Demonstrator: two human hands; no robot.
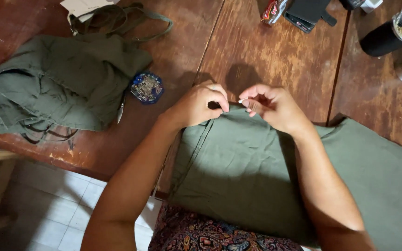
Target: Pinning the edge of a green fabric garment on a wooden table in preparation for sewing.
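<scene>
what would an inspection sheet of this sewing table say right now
surface: worn brown wooden table, scratched, seams between boards
job's things: olive green fabric spread flat, far edge pinched by both hands; round blue pin holder beside it
clutter: crumpled green garment with straps, black cup with metal straw, black pouch, red wrapper
hands: left hand and right hand pinch the fabric edge
cables: nothing seen
surroundings: pale tiled floor, patterned cloth on lap
</scene>
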